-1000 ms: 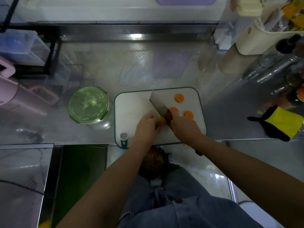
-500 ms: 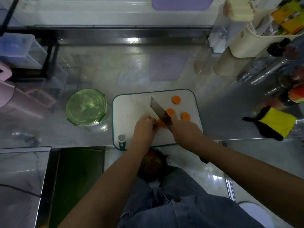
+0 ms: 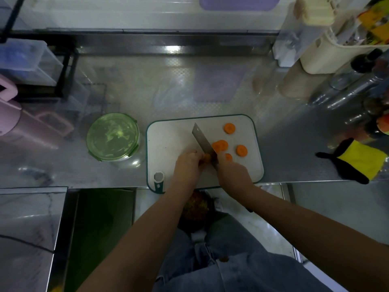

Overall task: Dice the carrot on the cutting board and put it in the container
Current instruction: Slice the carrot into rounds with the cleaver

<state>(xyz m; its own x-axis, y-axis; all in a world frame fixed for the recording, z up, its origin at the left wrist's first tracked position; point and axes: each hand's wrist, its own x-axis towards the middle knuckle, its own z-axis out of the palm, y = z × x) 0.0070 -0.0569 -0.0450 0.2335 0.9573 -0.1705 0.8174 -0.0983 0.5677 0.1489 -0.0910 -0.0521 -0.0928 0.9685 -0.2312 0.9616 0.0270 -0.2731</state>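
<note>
Polished steel counter (image 3: pixel 147 98), mirror-bright, streaked with reflections, embossed with a fine dimple pattern toward the back.

At its front edge, a rectangular white plastic cutting board (image 3: pixel 168 140): rounded corners, thin teal rim, round hanging hole in the near left corner, that corner jutting just past the counter's front edge.

Just left of the board, close but apart, a round container (image 3: pixel 113 137) with a translucent green lid clipped on, pale smears across the top.

In the counter's back right corner, a smooth cream plastic bin (image 3: pixel 328 53) beside clear bottles.

At the right front edge, a limp yellow cloth (image 3: pixel 357 161) trimmed in black.

On the board, a broad rectangular steel cleaver (image 3: pixel 203 142), flat grey blade running from the board's middle toward its near edge, cutting edge down at the carrot.

Right hand (image 3: pixel 232 173) wrapped tight round the handle, the handle itself hidden under the fingers.

Left hand (image 3: pixel 188 163) curled, fingertips pinching the short orange carrot stub (image 3: pixel 207 157) down near the board's centre, just left of the blade.

Right of the blade, four flat round carrot slices (image 3: pixel 241 150): one alone toward the board's back right corner, one against the blade's flat side, one farther right, one partly hidden behind the right knuckles.
</note>
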